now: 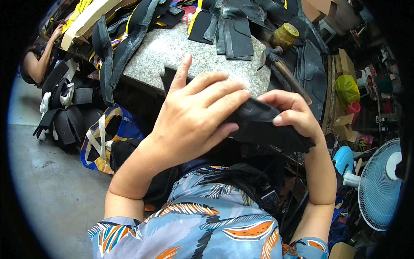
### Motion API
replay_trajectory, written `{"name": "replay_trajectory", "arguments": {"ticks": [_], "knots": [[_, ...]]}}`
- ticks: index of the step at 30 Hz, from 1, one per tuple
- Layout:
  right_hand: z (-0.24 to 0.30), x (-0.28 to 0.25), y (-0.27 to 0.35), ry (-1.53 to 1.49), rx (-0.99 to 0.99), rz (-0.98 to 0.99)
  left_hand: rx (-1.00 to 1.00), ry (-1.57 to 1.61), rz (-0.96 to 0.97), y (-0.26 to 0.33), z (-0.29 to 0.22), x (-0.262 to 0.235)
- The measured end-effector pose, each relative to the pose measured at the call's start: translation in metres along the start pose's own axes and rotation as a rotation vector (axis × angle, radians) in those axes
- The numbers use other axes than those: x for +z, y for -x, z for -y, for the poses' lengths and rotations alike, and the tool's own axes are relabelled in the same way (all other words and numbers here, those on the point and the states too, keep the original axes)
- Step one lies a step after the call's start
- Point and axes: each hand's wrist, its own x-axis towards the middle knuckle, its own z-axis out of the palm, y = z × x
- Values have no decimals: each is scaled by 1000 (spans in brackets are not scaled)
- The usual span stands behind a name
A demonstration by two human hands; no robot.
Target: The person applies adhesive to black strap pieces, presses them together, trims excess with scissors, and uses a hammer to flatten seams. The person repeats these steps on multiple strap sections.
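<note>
A long strip of black, leather-like material (267, 132) hangs in front of my body at the near edge of the stone slab. My right hand (295, 113) pinches its right part between thumb and fingers, where a layer is folded over. My left hand (196, 113) lies across the strip with its fingers stretched out. Its index finger points up and away from the others, and the thumb is spread toward the right. The strip's far left end pokes out behind my left hand, which hides its middle.
The grey stone slab (161, 48) bears black pieces (235, 36) along its far side. A hammer (286, 73) and a yellowish jar (285, 36) are at its right. A blue fan (379, 185) stands lower right, a bag (92, 142) at left. Another person (39, 64) sits far left.
</note>
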Motion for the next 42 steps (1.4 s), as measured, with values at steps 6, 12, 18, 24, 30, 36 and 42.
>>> {"name": "replay_trajectory", "arguments": {"ticks": [6,12,18,24,30,36,42], "knots": [[-8,-13,-17,357,-12,58,-82,116,33,5,31,34],[18,-7,-19,1557,-616,-509,-275,55,28,-1,55,73],[-20,50,-13,1421,-494,-308,-319,-29,60,-7,54,78],[-44,53,-15,1387,-518,-330,-169,11,-18,-9,54,80],[-44,48,-15,1372,-530,-323,-562,558,-124,-7,65,76],[-47,46,-15,1355,-528,-332,-123,120,-71,11,53,47],[-46,49,-14,1311,-511,-335,-100,-20,-41,19,42,71]]}}
